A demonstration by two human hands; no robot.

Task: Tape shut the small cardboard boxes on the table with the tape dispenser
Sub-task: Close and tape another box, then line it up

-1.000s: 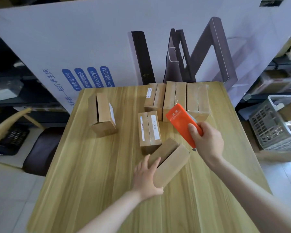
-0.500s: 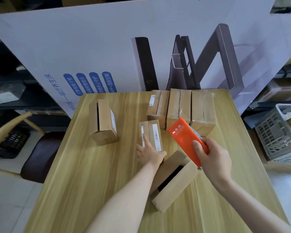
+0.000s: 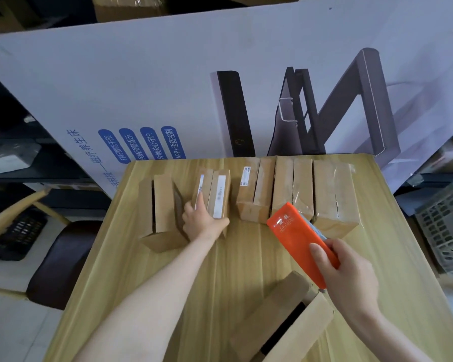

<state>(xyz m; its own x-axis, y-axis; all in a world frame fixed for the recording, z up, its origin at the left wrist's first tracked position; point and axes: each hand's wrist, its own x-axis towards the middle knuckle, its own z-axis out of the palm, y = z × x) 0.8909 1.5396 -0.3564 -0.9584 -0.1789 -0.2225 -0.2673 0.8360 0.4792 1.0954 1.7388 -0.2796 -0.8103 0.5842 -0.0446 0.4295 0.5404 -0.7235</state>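
At the left of the table (image 3: 110,257), in the middle of the frame's left half, an open box (image 3: 162,212) stands with its flaps apart. Just right of it, your left hand (image 3: 203,222) lies flat on the labelled box (image 3: 215,194), fingers spread over its near end and the thumb at its right side: a resting press more than a closed hold. The two boxes sit nearly touching. If you drag the labelled box from here, it may nudge the open box and knock its loose flap, or slip out from under your palm, since nothing pins it from below.

Across the upper middle, a row of boxes (image 3: 298,189) looks already wrapped in shiny tape, so those are likely finished. Keep the next pull clear of them, or you will shove the row askew.

At the right of centre, your right hand (image 3: 348,275) is wrapped round the lower end of the orange tape dispenser (image 3: 298,239), which hangs in the air, tilted, touching no box. I cannot tell whether a tape tail is free at its mouth. If it has stuck back on the roll, the first stroke will lay nothing.

At the lower right, another box (image 3: 285,325) lies at a slant with a dark gap between its flaps, close under your right wrist. A lowered forearm could catch it and spring the flaps wider, or push it toward the table's near edge.
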